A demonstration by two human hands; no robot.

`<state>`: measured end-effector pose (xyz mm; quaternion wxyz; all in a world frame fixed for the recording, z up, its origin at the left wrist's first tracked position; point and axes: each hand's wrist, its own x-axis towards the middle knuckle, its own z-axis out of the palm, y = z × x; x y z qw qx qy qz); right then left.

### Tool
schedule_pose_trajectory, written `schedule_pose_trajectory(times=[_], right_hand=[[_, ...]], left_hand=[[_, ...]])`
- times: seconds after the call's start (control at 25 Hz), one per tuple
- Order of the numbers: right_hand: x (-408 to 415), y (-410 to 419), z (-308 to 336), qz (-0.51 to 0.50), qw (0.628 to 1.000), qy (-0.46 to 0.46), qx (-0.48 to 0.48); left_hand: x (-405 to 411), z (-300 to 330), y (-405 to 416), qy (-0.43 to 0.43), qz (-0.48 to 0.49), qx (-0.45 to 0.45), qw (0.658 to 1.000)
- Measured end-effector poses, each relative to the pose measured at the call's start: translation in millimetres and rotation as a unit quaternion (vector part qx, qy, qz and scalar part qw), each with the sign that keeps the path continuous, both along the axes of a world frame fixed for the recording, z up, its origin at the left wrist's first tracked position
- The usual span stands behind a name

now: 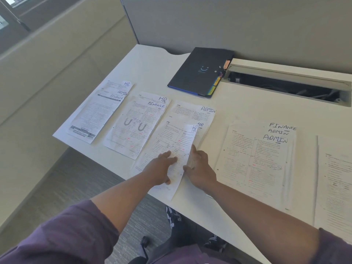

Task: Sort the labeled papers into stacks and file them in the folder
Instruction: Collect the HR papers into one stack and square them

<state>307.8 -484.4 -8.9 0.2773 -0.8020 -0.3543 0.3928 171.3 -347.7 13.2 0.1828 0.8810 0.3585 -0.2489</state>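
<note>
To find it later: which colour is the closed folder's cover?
Black, with a blue lower edge; the folder shows in the head view.

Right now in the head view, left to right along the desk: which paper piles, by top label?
HR/ADMIN/FINANCE pile → HR/FINANCE pile → ADMIN sheet with the HR sheet under both hands → FINANCE/ADMIN/ADMIN stack → unlabeled sheets.

folder (200, 70) behind paper stacks | HR sheet (180, 155) on middle stack | cable tray (285, 82) right of folder
</note>
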Motion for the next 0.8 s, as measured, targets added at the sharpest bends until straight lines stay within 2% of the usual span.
schedule_pose_trajectory(times=[0.08,0.28,0.4,0.56,0.68,0.8], right_hand=[[1,1,-1,-0.008,1.0,0.006,-0.006],[5,8,-3,-0.044,0.994,0.097,-0.01],[4,14,-3,-0.041,0.995,0.084,-0.02],[3,21,-2,-0.088,0.993,0.075,-0.028],[4,18,1,-0.145,0.985,0.096,0.011],[4,8,7,-0.206,0.975,0.048,0.064]], left_hand=[[0,1,0,0.0,-0.001,-0.002,1.0],[1,4,-2,0.006,-0.02,0.005,1.0],[2,6,-3,0.014,-0.028,0.003,1.0],[0,8,-7,0.014,-0.026,-0.011,1.0],[-8,11,-12,-0.043,-0.014,-0.003,0.999],[-21,19,-10,-0.164,0.068,0.011,0.984]])
